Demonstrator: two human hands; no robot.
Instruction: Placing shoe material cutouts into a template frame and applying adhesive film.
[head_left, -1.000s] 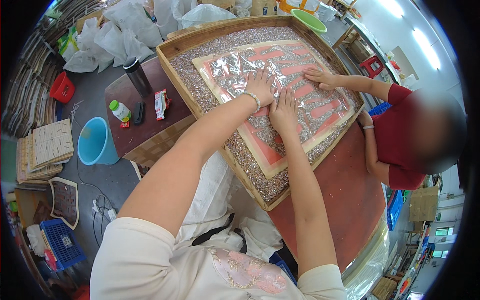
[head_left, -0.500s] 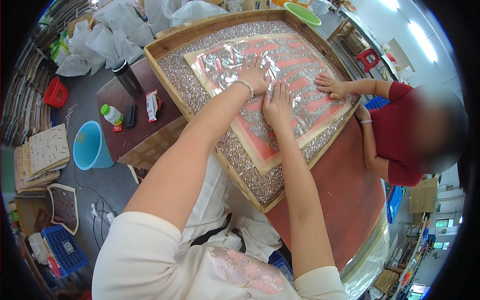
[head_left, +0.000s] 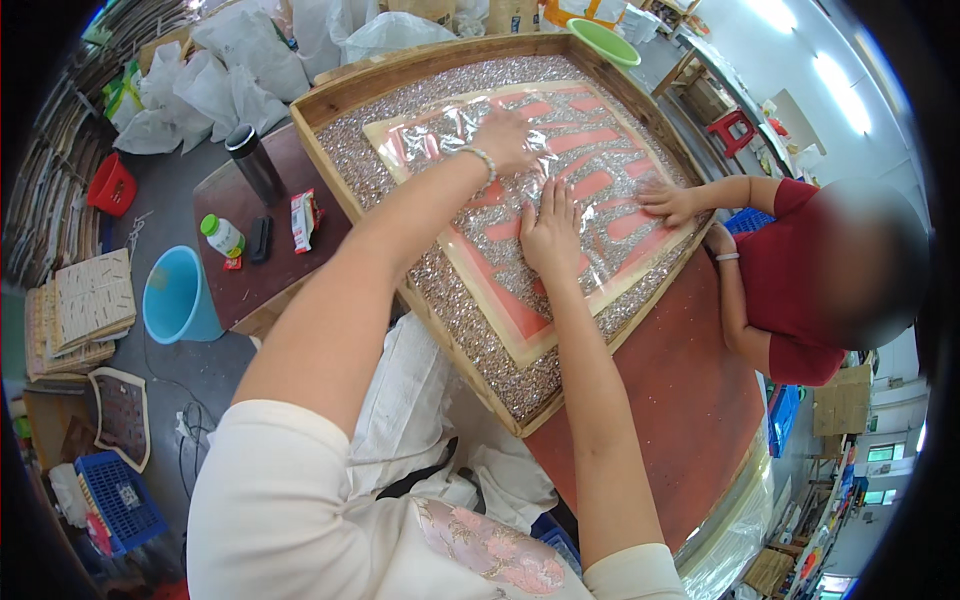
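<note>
My left hand (head_left: 503, 142), a beaded bracelet at its wrist, is spread flat over a sheet of clear plastic film (head_left: 440, 122); its fingers are blurred by motion. Lower and to the right, my right hand (head_left: 552, 238) lies flat on the same film, fingers stretched out. Under the film is a pale-edged sheet (head_left: 521, 346) with salmon-coloured shapes, and glittering granules show between them. All of this rests in a shallow wooden tray (head_left: 465, 378) filled with loose glittering granules (head_left: 352, 150). Neither hand grips anything.
Across the tray, a person in a red shirt lays one hand (head_left: 670, 202) on the film's right side. A dark tumbler (head_left: 256, 166), a green-capped bottle (head_left: 223, 236) and a packet (head_left: 303, 220) stand on a brown table. A blue bucket (head_left: 181, 295) is on the floor.
My left hand has shifted slightly and its fingers have blurred. My right hand stays flat in nearly the same place. The other person's hand has moved a little on the film.
</note>
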